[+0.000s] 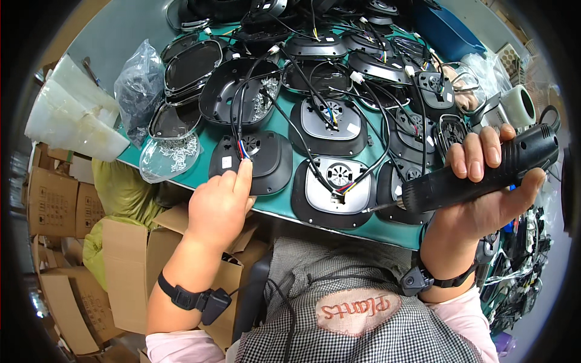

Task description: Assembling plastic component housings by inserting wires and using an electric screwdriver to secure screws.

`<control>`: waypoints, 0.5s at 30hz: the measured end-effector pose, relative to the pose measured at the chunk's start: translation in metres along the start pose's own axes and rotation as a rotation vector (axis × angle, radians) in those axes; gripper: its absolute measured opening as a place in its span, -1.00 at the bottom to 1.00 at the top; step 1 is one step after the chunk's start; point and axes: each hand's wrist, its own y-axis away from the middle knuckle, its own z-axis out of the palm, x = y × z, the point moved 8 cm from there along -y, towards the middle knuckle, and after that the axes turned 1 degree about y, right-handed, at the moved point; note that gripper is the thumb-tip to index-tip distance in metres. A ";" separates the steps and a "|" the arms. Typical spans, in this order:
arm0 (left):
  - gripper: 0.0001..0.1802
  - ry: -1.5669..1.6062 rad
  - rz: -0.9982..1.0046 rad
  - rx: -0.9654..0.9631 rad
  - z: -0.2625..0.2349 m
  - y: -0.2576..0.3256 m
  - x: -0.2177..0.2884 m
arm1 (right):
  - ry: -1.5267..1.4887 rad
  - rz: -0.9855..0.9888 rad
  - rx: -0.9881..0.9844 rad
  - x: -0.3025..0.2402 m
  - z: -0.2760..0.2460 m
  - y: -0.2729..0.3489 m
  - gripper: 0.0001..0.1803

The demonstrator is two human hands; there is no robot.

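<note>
Two hands at a crowded green worktop (284, 209), near edge running just above the person's lap. Far left, off the worktop – stacked cardboard boxes (51, 199) and a pale plastic container (72, 118); a clear bag (138, 81) and a clear tray of small screws (170, 156) sit at the left edge, probably kept there for easy reach. Left hand (219, 202) is mostly curled, index finger stretched out and pressing on the black oval housing (251, 160) at the near-left edge, right by its coloured wire bundle (243, 150); it grips nothing – looks like it steadies the part. Next right, another housing with a grey inner plate (334, 190) lies at the near edge, wires spilling from its centre. Right hand (484, 193) has its fingers (475, 160) wrapped tight round a black electric screwdriver (478, 175), held near-horizontal with the bit (381, 207) pointing left at that grey-plate housing, apparently close to its lower right rim. Behind, rows of similar housings and tangled cables fill the worktop, so free room is slim: only the near strip and the air above it. Far right, a tape roll (520, 106) and more cables crowd the edge.
</note>
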 end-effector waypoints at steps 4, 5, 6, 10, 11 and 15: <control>-0.26 0.131 -0.098 -0.101 0.014 0.016 -0.007 | 0.012 0.058 -0.075 0.021 0.020 -0.006 -0.39; -0.26 0.139 -0.104 -0.105 0.018 0.018 -0.009 | -0.022 0.083 -0.065 0.030 0.024 -0.006 -0.38; -0.28 0.170 -0.095 -0.030 0.017 0.018 -0.010 | -0.010 0.080 -0.031 0.040 0.026 -0.006 -0.35; -0.32 0.283 -0.167 0.085 0.023 0.020 -0.014 | 0.002 0.146 -0.079 0.089 0.050 0.003 -0.28; -0.33 0.292 -0.168 0.115 0.020 0.019 -0.012 | 0.017 0.134 -0.131 0.098 0.057 0.007 -0.26; -0.34 0.335 -0.194 0.155 0.020 0.019 -0.014 | 0.006 0.111 -0.300 0.131 0.072 0.019 -0.21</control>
